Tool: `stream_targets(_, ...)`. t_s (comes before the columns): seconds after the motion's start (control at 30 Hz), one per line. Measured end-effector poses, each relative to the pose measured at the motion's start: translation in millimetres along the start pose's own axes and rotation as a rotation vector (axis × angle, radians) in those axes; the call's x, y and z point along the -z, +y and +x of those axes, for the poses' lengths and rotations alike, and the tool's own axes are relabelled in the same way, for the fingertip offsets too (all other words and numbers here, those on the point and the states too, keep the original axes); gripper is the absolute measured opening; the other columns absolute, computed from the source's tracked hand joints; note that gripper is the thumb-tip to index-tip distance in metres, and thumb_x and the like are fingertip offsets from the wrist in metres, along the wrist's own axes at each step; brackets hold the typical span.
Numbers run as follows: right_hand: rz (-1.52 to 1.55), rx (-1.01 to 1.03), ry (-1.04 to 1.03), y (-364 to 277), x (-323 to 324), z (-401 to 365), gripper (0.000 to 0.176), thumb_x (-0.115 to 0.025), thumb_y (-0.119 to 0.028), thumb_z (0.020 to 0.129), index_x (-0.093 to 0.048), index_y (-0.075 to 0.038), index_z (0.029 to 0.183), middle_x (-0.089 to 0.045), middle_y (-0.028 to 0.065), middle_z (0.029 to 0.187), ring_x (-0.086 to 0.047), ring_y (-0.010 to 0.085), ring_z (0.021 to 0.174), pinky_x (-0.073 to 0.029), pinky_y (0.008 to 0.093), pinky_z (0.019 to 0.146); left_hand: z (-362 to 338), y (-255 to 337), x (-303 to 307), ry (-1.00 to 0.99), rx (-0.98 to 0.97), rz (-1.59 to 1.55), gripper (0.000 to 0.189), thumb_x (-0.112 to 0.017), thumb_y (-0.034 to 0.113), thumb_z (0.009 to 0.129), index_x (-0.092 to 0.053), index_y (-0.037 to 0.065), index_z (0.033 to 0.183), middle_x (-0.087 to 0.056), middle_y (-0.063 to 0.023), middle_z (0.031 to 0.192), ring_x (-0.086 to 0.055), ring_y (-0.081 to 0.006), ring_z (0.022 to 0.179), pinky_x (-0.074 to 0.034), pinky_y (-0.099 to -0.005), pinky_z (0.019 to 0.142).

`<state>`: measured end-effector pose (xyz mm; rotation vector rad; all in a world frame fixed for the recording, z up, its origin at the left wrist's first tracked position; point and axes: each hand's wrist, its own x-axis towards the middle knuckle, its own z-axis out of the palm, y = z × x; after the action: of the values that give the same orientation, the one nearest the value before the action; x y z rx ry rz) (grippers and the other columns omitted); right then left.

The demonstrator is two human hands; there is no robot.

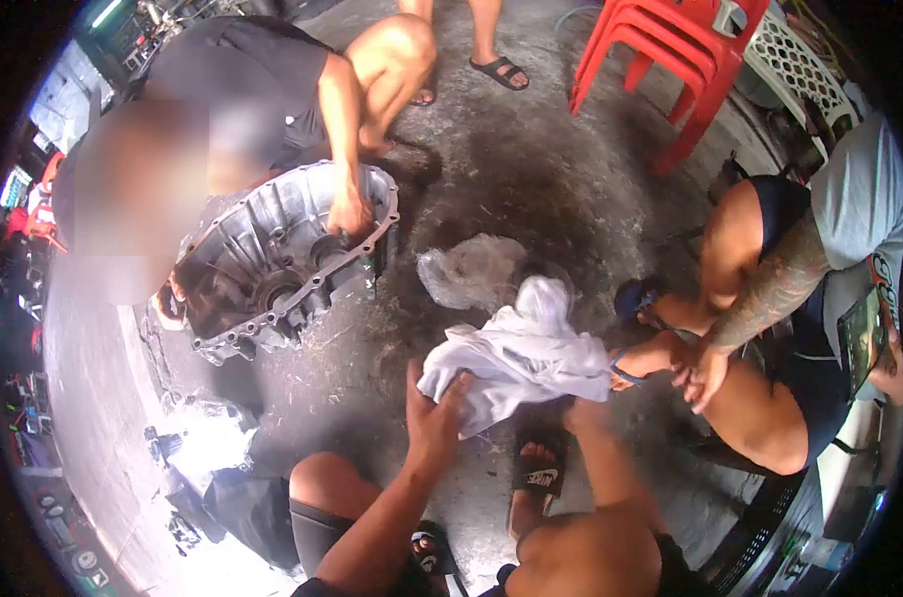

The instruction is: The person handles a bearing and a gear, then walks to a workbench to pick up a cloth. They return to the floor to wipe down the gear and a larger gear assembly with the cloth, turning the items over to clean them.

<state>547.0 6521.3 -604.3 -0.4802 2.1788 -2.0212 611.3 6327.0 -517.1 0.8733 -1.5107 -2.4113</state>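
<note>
A crumpled white cloth hangs in the air in front of me, between my two hands. My left hand is closed on its left side, thumb and fingers pressed into the folds. At the cloth's lower right edge, my right hand holds it from beneath; most of those fingers are covered by the fabric and the hand is slightly blurred. Just beyond the cloth, a crumpled clear plastic bag lies on the stained concrete floor.
At left, a crouching person has both hands on a large metal gearbox housing. A seated person with a tattooed forearm is close on my right, holding a phone. Stacked red plastic chairs stand behind. Shiny plastic wrapping lies lower left.
</note>
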Motion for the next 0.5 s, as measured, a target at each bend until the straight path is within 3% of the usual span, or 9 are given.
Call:
stream_targets(0.07, 0.127, -0.108, -0.134, 16, 17, 3, 0.053, -0.071, -0.004, 0.086, -0.053, -0.003, 0.136, -0.063, 0.0083, 0.124, -0.061, 0.0196, 0.111, -0.047, 0.0357, 0.099, 3, 16, 11, -0.086, -0.154, 0.165, 0.039, -0.071, 0.013, 0.088, -0.048, 0.003, 0.119, -0.061, -0.0069, 0.103, -0.059, -0.0128, 0.091, -0.05, -0.0285, 0.077)
stream_targets(0.13, 0.435, -0.156, -0.229, -57, -16, 26, 0.062, -0.077, -0.008, 0.082, -0.052, -0.005, 0.138, -0.063, 0.0077, 0.126, -0.062, 0.019, 0.112, -0.047, 0.0344, 0.099, 2, 13, 17, -0.127, -0.284, 0.3, 0.045, -0.073, 0.017, 0.086, -0.048, 0.002, 0.12, -0.064, -0.0107, 0.102, -0.063, -0.0192, 0.091, -0.051, -0.0335, 0.079)
stream_targets(0.17, 0.664, -0.199, -0.239, -101, -37, 40, 0.069, -0.082, -0.01, 0.079, -0.051, -0.006, 0.14, -0.063, 0.0077, 0.128, -0.062, 0.0194, 0.113, -0.047, 0.0334, 0.099, -5, 34, 11, -0.055, -0.348, 0.6, 0.05, -0.076, 0.021, 0.084, -0.048, 0.001, 0.12, -0.066, -0.0157, 0.1, -0.066, -0.0269, 0.094, -0.05, -0.0381, 0.082)
stream_targets(0.23, 0.166, -0.091, -0.463, -41, -21, 34, 0.069, -0.081, -0.014, 0.08, -0.048, -0.005, 0.141, -0.061, 0.0093, 0.132, -0.06, 0.0207, 0.115, -0.046, 0.0335, 0.101, 2, 55, 19, -0.144, -0.358, 0.752, 0.052, -0.077, 0.022, 0.083, -0.049, 0.0, 0.12, -0.067, -0.0177, 0.099, -0.066, -0.0296, 0.095, -0.05, -0.0388, 0.083)
stream_targets(0.3, -0.172, 0.006, -0.442, -25, -34, 34, 0.064, -0.076, -0.017, 0.085, -0.047, -0.005, 0.14, -0.059, 0.0103, 0.132, -0.06, 0.023, 0.116, -0.047, 0.0335, 0.101, 8, 65, 31, -0.192, -0.379, 0.845, 0.053, -0.08, 0.024, 0.081, -0.05, 0.0, 0.118, -0.067, -0.0174, 0.098, -0.066, -0.0286, 0.094, -0.049, -0.0382, 0.084)
stream_targets(0.33, -0.34, 0.051, -0.426, -16, -40, 34, 0.061, -0.074, -0.019, 0.087, -0.047, -0.005, 0.14, -0.058, 0.0107, 0.132, -0.059, 0.0241, 0.116, -0.047, 0.0335, 0.101, 9, 60, 34, -0.093, -0.356, 0.705, 0.051, -0.079, 0.021, 0.082, -0.05, 0.0, 0.119, -0.065, -0.0153, 0.102, -0.063, -0.0254, 0.096, -0.048, -0.0363, 0.086)
stream_targets(0.37, -0.332, 0.046, -0.304, 34, -56, 23, 0.061, -0.073, -0.019, 0.088, -0.045, -0.005, 0.141, -0.058, 0.0114, 0.132, -0.059, 0.0244, 0.116, -0.047, 0.034, 0.101, 8, 47, 34, 0.0, -0.328, 0.564, 0.049, -0.077, 0.018, 0.084, -0.049, 0.001, 0.119, -0.063, -0.0132, 0.105, -0.061, -0.0223, 0.098, -0.047, -0.0344, 0.088)
stream_targets(0.47, 0.508, -0.05, -0.113, -47, -90, 39, 0.07, -0.073, -0.018, 0.086, -0.036, -0.006, 0.144, -0.055, 0.0142, 0.131, -0.057, 0.0246, 0.114, -0.047, 0.0369, 0.101, 0, 23, 17, 0.208, -0.322, 0.146, 0.042, -0.072, 0.014, 0.089, -0.047, 0.003, 0.121, -0.059, -0.0087, 0.108, -0.056, -0.0174, 0.099, -0.045, -0.0311, 0.09)
stream_targets(0.5, 0.43, 0.005, -0.114, -52, -90, 36, 0.072, -0.073, -0.018, 0.085, -0.033, -0.006, 0.145, -0.055, 0.0147, 0.131, -0.057, 0.0243, 0.114, -0.046, 0.0373, 0.101, 0, 20, 16, 0.219, -0.33, 0.091, 0.042, -0.072, 0.014, 0.09, -0.046, 0.003, 0.122, -0.059, -0.0086, 0.109, -0.056, -0.0173, 0.099, -0.045, -0.031, 0.09)
